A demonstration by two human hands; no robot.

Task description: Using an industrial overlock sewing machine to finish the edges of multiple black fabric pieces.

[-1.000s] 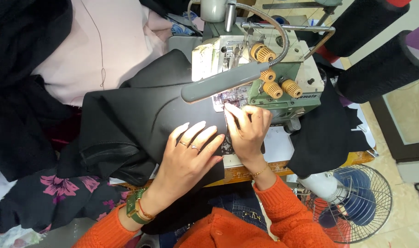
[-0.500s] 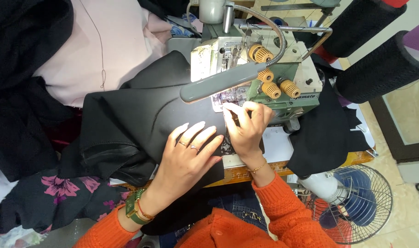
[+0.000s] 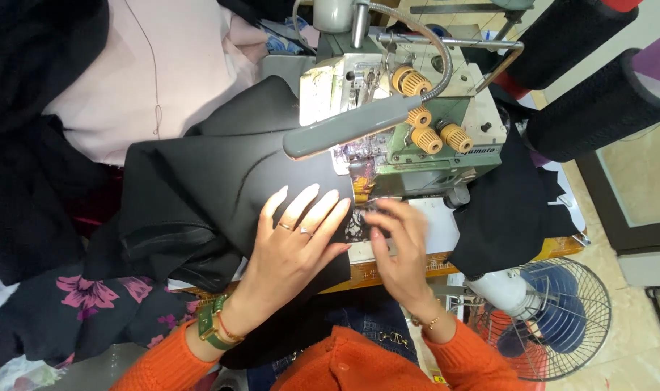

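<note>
Heaped cloth covers the left side of the scene: a pale pink garment (image 3: pixel 163 80) lies at the top, dark cloth surrounds it, and a floral-printed dark fabric (image 3: pixel 84 300) hangs at the lower left edge. Just right of these, a black fabric piece (image 3: pixel 221 181) spreads across the wooden tabletop (image 3: pixel 561 246) and runs up to the sewing machine (image 3: pixel 402 123), its near edge lying by the machine's needle area. The left hand (image 3: pixel 294 242) rests flat on this black fabric, fingers spread and extended, pressing it down; rings show on two fingers, and a green-strapped watch (image 3: pixel 213 326) with thin bangles sits at the wrist above an orange sleeve (image 3: pixel 330 366). Just beside it, the right hand (image 3: pixel 395 242) lies at the fabric's edge in front of the machine, fingers curved downward and close together over a small patterned patch of cloth; whether it pinches the edge or only presses on it cannot be told, as the fingertips are blurred. A grey lamp arm (image 3: pixel 344 130) on a flexible neck slants over the machine bed, and four ribbed tan knobs (image 3: pixel 424 127) sit on the machine's green and cream body. More black cloth hangs off the tabletop to the right of the machine. Farther right, large black thread cones (image 3: pixel 598 108) fill the upper corner, and a floor fan (image 3: pixel 554 318) with a wire cage stands on the tiled floor below.
</note>
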